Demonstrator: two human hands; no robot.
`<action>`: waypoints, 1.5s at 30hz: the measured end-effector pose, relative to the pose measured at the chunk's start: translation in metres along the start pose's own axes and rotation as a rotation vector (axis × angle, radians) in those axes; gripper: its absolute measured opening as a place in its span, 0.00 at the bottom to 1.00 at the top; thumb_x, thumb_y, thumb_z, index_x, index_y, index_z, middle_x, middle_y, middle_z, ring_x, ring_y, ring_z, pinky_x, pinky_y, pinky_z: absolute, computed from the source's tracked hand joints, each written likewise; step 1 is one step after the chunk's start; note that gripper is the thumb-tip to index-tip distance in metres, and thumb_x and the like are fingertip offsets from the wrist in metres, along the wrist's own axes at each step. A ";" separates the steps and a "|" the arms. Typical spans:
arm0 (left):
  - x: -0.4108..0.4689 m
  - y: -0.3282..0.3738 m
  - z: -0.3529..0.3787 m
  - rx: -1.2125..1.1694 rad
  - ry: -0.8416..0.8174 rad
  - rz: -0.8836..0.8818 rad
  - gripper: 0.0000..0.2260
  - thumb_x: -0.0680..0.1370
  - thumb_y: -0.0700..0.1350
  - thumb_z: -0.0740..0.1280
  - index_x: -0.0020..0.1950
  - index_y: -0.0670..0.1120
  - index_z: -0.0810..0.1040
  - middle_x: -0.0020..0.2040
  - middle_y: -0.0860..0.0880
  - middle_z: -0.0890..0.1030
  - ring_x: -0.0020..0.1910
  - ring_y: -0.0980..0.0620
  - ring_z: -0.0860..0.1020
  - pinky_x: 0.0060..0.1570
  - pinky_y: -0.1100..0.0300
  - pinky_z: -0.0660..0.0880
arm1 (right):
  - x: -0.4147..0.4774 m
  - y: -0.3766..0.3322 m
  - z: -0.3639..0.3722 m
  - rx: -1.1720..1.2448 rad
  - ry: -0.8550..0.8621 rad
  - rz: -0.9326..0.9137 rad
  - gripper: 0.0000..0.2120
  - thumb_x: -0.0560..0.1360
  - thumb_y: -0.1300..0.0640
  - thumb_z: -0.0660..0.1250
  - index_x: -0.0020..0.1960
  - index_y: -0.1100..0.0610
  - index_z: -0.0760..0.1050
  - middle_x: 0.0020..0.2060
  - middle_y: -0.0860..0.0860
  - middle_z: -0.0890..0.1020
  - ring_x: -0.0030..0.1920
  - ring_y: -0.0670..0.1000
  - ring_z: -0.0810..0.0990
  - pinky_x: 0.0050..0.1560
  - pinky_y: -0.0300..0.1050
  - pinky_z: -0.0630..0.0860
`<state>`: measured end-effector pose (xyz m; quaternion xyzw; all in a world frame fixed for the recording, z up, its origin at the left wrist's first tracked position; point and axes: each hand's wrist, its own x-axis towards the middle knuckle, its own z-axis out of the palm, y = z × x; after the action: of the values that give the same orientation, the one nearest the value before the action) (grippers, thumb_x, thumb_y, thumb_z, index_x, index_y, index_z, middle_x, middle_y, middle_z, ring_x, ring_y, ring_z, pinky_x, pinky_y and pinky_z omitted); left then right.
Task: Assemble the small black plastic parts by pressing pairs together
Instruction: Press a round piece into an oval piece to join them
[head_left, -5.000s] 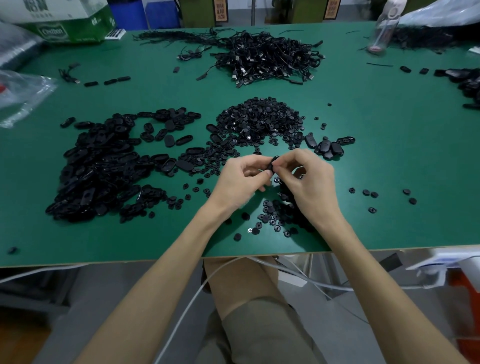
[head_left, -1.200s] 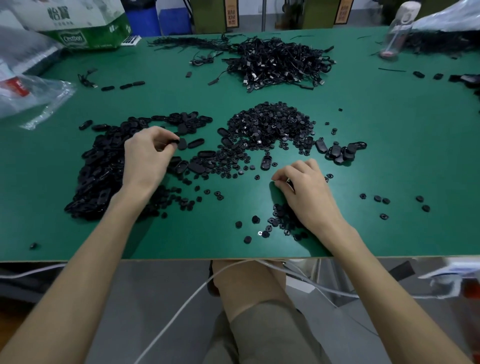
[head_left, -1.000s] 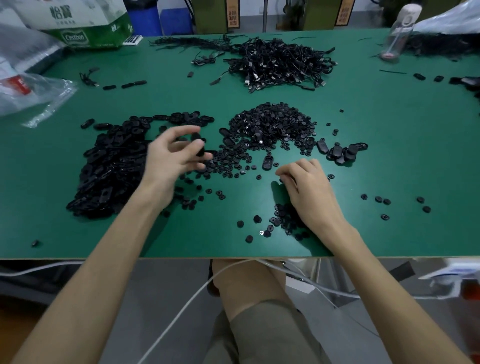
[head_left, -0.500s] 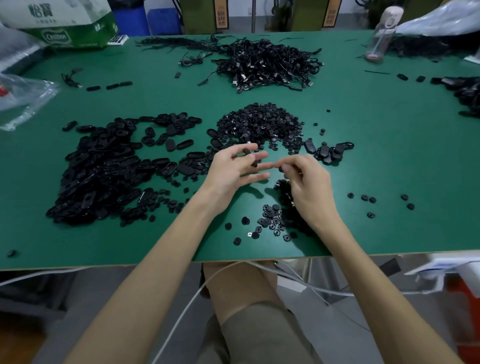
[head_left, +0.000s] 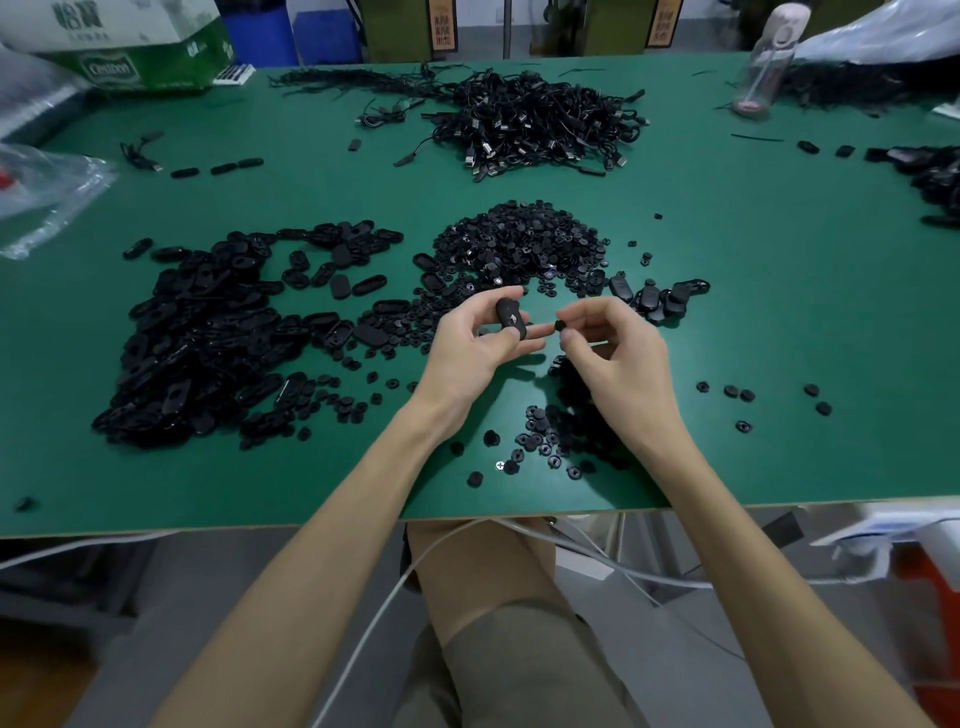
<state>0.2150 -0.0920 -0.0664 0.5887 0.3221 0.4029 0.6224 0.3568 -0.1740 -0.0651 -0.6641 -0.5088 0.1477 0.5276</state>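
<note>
With few finished pairs (head_left: 655, 300) set aside and big heaps left, our left hand (head_left: 475, 343) pinches an oval shell (head_left: 509, 314), our right hand (head_left: 610, 353) a round button (head_left: 560, 326), unjoined.

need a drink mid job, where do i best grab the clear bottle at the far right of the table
Take the bottle round its straight clear middle, coming from the near side: it stands upright with bare table in front, while a plastic bag crowds its right.

The hands have parted, left hand (head_left: 480, 343) now holding an oval shell (head_left: 508, 314), right hand (head_left: 615, 353) a small button (head_left: 559, 326).
</note>
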 end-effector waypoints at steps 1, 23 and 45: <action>0.000 0.000 0.001 -0.002 0.004 0.000 0.18 0.83 0.29 0.63 0.73 0.36 0.72 0.59 0.37 0.78 0.53 0.45 0.87 0.54 0.58 0.82 | 0.000 0.000 0.000 0.009 0.001 0.006 0.07 0.79 0.64 0.69 0.55 0.55 0.80 0.47 0.44 0.84 0.47 0.42 0.81 0.51 0.39 0.79; 0.000 -0.005 -0.001 0.083 -0.010 0.049 0.13 0.79 0.30 0.69 0.63 0.38 0.81 0.55 0.40 0.82 0.48 0.47 0.87 0.51 0.62 0.82 | 0.002 0.004 -0.001 0.057 -0.003 0.001 0.07 0.77 0.64 0.72 0.52 0.53 0.82 0.43 0.45 0.86 0.46 0.44 0.84 0.52 0.46 0.82; 0.002 -0.008 -0.004 0.001 0.025 0.062 0.03 0.80 0.37 0.72 0.51 0.42 0.80 0.46 0.43 0.83 0.46 0.51 0.82 0.40 0.59 0.81 | 0.003 0.009 -0.002 0.137 -0.040 0.015 0.03 0.77 0.60 0.75 0.50 0.55 0.84 0.41 0.47 0.86 0.44 0.50 0.84 0.50 0.48 0.82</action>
<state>0.2137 -0.0888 -0.0744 0.5936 0.3117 0.4291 0.6053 0.3641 -0.1718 -0.0708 -0.6272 -0.5029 0.1993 0.5604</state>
